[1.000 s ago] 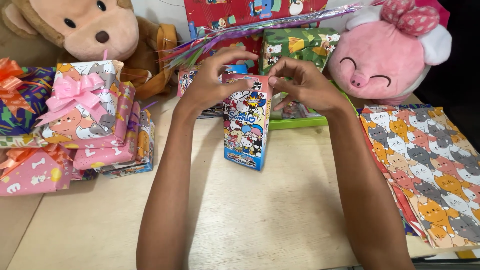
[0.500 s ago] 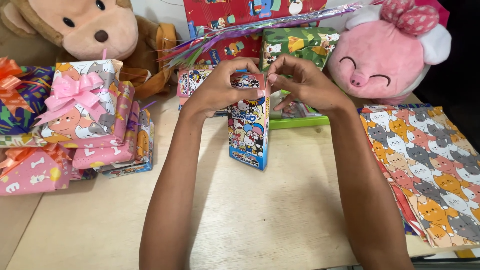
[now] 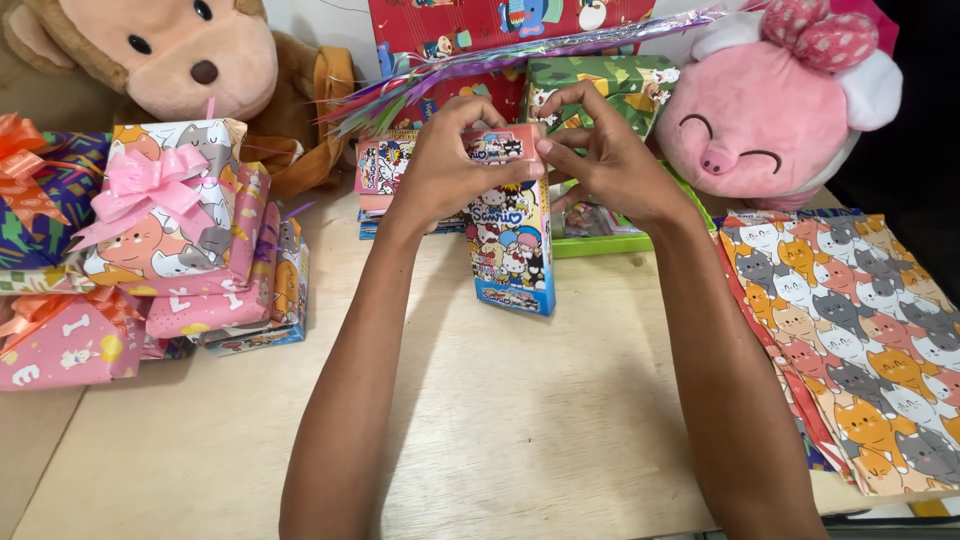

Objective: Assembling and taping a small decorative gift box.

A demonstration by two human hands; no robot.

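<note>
1. Head view, far left first: a brown plush monkey (image 3: 170,60) sits at the back edge of the wooden table (image 3: 520,420), with a pile of wrapped gifts (image 3: 150,260) in front of it; the top one has cat-print paper and a pink ribbon bow (image 3: 140,185), and a pink one with an orange bow lies at the edge

2. Left hand (image 3: 450,165) is next, arm reaching up from the bottom of the frame. Its fingers (image 3: 505,180) are curled and pinched closed on the top left corner of the cartoon-print box (image 3: 512,240), thumb on the front face

3. That box stands upright near the middle of the table, a bit toward the back, bottom end resting on the wood, wrapped in blue and pink character paper

4. Right hand (image 3: 610,160) meets it from the other side, fingertips (image 3: 548,150) pressed onto the top right edge of the same box, also closed down on it, so both hands nearly touch over the top

5. Behind the hands there's a green wrapped box (image 3: 610,80) and some shiny ribbon strands (image 3: 480,60)

6. Further right, a pink plush pig (image 3: 780,110) leans at the back, and a stack of cat-pattern wrapping sheets (image 3: 860,340) lies flat just beside the right forearm
</note>
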